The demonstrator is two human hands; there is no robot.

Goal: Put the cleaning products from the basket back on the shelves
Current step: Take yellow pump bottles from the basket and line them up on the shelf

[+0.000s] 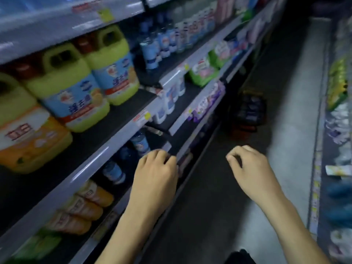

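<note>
Dark basket standing on the aisle floor just beside the shelves, with blurred bluish items inside. The grey-edged shelves carry upright yellow jugs with blue labels, blue bottles in a row further along, and orange bottles on a lower tier.

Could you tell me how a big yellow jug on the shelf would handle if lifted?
The yellow jug is bulky, so probably heavy. Its built-in handle should give a firm grip. Its wide body likely resists tipping.

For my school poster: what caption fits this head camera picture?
Empty left hand and right hand beside detergent shelves; basket ahead on the floor.
</note>
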